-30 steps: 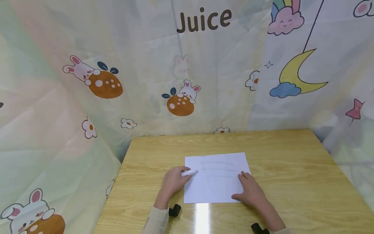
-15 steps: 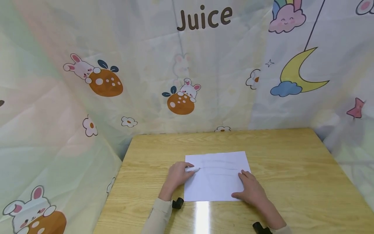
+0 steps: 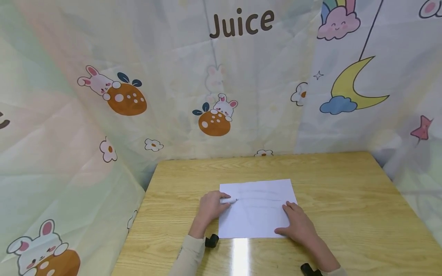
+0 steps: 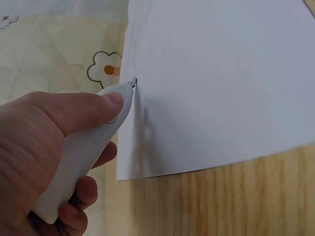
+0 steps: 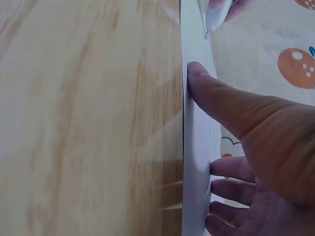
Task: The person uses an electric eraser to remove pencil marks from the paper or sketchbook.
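Left hand [image 3: 210,205] gripping white pen-like plastic tool [image 4: 87,146] sits further over white paper sheet [image 3: 252,224], splayed right hand [image 3: 301,227] resting atop, likely aligned.

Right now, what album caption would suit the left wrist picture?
Left fingers grip a white, pen-like tool, its tip over white paper on a wooden table.

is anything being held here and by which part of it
Yes: the left grip holds a white pen-like tool around its body, reaching nearly to its tip. The right grip holds nothing; it rests on the paper.
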Action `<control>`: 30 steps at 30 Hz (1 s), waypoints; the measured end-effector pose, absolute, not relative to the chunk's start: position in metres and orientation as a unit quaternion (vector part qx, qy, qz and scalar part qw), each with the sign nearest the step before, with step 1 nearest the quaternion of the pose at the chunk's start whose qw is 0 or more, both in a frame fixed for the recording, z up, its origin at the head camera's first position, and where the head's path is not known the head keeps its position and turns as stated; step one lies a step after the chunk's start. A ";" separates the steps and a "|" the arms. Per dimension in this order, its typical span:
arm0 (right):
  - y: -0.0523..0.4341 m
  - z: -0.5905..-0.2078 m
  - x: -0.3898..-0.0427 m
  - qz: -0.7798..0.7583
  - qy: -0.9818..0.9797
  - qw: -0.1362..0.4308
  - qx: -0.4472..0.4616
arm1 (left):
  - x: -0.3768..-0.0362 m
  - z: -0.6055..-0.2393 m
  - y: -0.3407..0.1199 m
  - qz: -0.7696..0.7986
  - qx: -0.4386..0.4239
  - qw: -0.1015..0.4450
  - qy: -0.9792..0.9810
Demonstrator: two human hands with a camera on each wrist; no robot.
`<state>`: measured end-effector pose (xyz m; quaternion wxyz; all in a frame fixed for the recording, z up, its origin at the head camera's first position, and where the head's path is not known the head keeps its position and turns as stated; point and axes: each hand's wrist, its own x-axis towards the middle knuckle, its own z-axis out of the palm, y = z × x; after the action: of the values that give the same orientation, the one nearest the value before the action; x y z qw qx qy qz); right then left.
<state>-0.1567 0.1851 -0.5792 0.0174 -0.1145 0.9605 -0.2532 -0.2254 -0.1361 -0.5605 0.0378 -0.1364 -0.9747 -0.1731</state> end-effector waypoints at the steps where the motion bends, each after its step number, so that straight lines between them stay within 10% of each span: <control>1: 0.185 -0.579 -0.157 -0.252 0.961 0.015 -0.116 | -0.226 -0.560 -0.135 -0.172 -0.139 0.039 -0.974; 30: 0.187 -0.582 -0.159 -0.244 0.961 0.006 -0.128 | -0.225 -0.557 -0.134 -0.149 -0.148 0.056 -0.976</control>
<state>-0.1594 0.1871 -0.5822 0.0059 -0.1278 0.9613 -0.2438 -0.2253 -0.1336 -0.5571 0.0563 -0.1484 -0.9760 -0.1494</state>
